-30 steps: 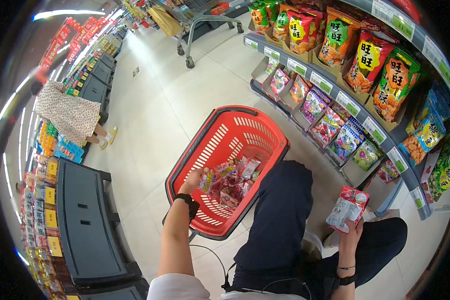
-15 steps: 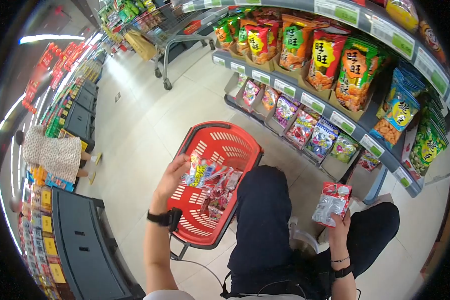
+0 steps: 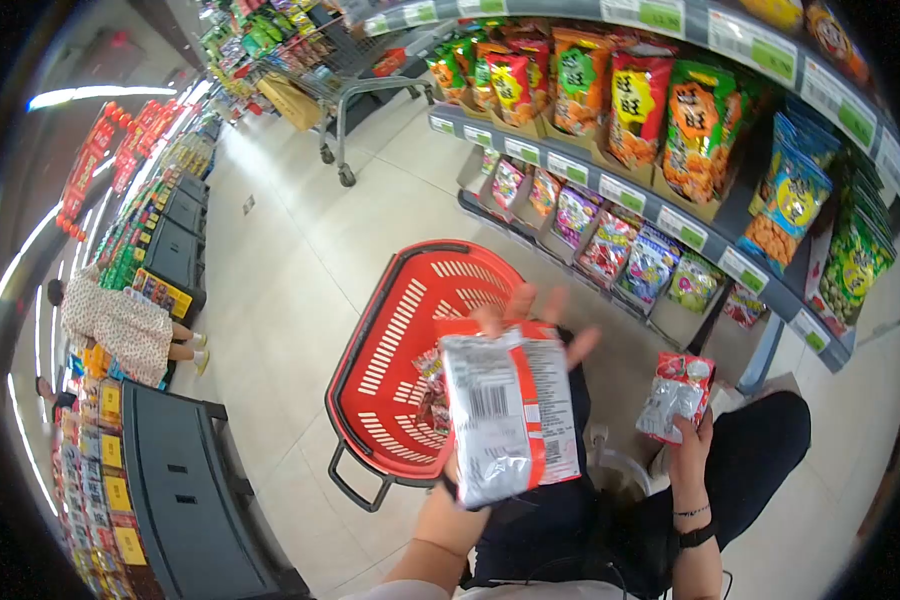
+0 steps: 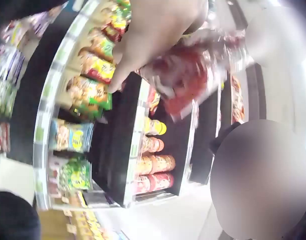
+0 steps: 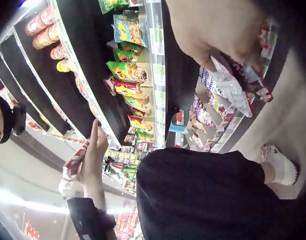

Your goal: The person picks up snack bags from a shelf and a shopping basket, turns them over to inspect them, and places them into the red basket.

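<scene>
My left hand (image 5: 94, 161) holds up a red-and-silver candy bag (image 3: 510, 415), its printed back and barcode facing the head camera. Several fingers (image 3: 522, 302) stick out spread past the bag's top edge, and the palm is hidden behind it. In the left wrist view the bag is blurred below the hand (image 4: 163, 30). Over the right knee, my right hand (image 3: 688, 440) pinches a smaller red-and-silver packet (image 3: 674, 398) by its lower edge. Below and left of the raised bag stands a red shopping basket (image 3: 368, 385) with candy packets (image 3: 430, 390) inside, partly covered by the bag.
Snack shelves (image 3: 610, 185) rise on the right, with puffed-snack bags (image 3: 638, 105) above small candy bags (image 3: 608, 245). A shopping cart (image 3: 340, 95) stands farther up the aisle. A dark display cabinet (image 3: 185, 480) lines the left, where a person (image 3: 120, 320) stands.
My left hand has brought the candy bag up and right out of the basket, turning its back toward the head camera. The right hand keeps its packet in nearly the same place.
</scene>
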`<state>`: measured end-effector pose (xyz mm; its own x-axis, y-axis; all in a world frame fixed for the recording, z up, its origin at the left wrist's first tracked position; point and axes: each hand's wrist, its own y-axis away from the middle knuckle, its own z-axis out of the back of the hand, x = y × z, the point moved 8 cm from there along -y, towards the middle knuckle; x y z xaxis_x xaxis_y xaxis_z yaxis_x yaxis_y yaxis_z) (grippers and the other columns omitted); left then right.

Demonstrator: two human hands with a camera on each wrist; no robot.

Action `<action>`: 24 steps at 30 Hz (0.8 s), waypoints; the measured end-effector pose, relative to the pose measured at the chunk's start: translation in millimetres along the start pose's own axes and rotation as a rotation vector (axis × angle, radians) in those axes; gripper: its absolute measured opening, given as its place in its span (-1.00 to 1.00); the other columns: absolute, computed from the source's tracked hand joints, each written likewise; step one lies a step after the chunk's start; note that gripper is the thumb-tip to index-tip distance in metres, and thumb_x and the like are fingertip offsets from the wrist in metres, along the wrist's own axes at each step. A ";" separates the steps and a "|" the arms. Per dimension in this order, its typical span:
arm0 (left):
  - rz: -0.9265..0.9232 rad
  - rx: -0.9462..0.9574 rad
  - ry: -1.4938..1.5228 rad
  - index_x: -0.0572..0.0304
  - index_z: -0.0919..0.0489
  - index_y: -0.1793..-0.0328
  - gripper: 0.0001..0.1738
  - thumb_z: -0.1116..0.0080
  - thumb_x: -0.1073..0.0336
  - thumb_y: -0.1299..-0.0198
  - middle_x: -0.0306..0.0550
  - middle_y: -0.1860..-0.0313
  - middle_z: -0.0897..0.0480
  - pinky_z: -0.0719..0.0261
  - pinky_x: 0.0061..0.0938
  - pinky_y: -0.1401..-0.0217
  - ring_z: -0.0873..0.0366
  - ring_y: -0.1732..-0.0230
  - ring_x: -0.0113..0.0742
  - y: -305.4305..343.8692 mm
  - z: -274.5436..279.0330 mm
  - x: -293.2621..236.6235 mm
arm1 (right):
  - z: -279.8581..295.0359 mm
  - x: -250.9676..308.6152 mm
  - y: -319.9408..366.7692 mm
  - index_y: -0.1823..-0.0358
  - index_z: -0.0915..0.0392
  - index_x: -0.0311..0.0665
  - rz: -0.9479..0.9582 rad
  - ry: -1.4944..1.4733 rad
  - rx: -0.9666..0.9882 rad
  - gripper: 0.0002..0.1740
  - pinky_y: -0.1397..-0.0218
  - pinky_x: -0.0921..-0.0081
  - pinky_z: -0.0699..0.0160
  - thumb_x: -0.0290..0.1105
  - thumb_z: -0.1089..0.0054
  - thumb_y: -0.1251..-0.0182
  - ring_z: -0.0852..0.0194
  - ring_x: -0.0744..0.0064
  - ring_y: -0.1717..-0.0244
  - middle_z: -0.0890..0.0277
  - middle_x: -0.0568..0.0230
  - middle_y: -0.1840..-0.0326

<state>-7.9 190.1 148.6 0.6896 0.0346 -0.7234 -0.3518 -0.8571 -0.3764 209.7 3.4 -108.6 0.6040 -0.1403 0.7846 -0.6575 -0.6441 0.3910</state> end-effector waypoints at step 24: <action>0.487 -0.217 0.403 0.09 -0.39 0.20 -0.85 -0.10 0.27 -0.21 -0.05 -0.31 -0.25 -0.40 -0.21 -0.22 -0.35 -0.21 -0.22 70.1 -5.2 142.2 | 2.5 2.0 5.2 -0.24 -0.20 -0.30 -0.116 -0.164 0.032 -0.41 -0.10 0.33 -0.43 -0.63 -0.06 -0.11 -0.42 0.31 -0.04 -0.41 0.20 -0.05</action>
<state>68.8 132.3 22.4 0.6821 -0.5410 -0.4920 -0.5761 -0.8119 0.0941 208.5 -2.1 -106.2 0.7415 -0.1829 0.6455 -0.5667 -0.6859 0.4566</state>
